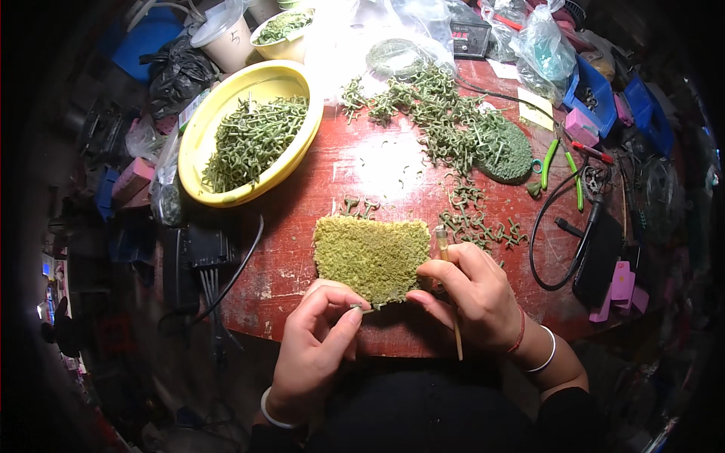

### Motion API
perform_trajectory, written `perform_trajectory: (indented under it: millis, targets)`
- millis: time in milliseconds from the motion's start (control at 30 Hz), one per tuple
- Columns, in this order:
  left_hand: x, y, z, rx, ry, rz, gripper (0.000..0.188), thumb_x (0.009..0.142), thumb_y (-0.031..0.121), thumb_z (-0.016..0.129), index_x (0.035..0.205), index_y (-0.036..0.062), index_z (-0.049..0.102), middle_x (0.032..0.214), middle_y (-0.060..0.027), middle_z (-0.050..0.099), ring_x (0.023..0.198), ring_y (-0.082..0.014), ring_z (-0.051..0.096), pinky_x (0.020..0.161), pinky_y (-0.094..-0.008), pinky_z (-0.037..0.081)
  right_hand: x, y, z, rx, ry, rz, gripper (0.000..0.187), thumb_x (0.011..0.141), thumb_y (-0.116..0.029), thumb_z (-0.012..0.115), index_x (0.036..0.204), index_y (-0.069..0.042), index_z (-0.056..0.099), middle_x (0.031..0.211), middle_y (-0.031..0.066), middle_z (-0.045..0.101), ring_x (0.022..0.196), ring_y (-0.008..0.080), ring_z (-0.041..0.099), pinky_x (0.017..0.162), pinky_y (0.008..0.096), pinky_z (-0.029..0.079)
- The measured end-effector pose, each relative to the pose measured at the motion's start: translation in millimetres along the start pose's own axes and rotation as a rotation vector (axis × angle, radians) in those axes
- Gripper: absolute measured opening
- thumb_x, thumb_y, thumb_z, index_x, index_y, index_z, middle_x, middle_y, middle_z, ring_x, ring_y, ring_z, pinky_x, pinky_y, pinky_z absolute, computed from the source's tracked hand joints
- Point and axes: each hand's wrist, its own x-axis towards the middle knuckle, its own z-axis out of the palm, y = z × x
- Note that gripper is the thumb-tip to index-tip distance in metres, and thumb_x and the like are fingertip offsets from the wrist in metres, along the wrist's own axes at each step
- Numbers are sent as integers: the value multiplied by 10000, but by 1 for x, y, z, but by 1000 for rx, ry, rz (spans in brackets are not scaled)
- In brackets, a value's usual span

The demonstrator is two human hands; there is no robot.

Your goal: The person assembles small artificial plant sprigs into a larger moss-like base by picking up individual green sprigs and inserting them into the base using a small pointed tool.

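Observation:
My left hand pinches a small green hooked piece between thumb and forefinger, at the near left edge of a yellow-green rough-textured pad. Across my right hand lies a thin wooden-handled stick with a metal-looking end, like a small brush. That stick is held against the palm side. The right thumb and forefinger bend toward the pad's near right corner; whether they grip anything else, I cannot make out. A few hooked green pieces rest along the pad's far edge.
A yellow basin of green hooked pieces stands at the left. More pieces lie heaped beyond the pad, beside a round green textured pad. Green-handled pliers and a black cable lie right. Blue bins line the far right.

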Motion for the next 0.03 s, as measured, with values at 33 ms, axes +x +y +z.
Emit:
perform_trajectory:
  millis: [33]
  targets:
    - [0, -3, 0, 40, -2, 45, 129, 1015, 42, 596, 1134, 21, 642, 1232, -96, 553, 741, -67, 593, 605, -202, 473, -1, 0, 0, -6, -3, -4, 329, 841, -202, 800, 1073, -30, 642, 922, 110, 538, 813, 275, 585, 725, 380, 503]
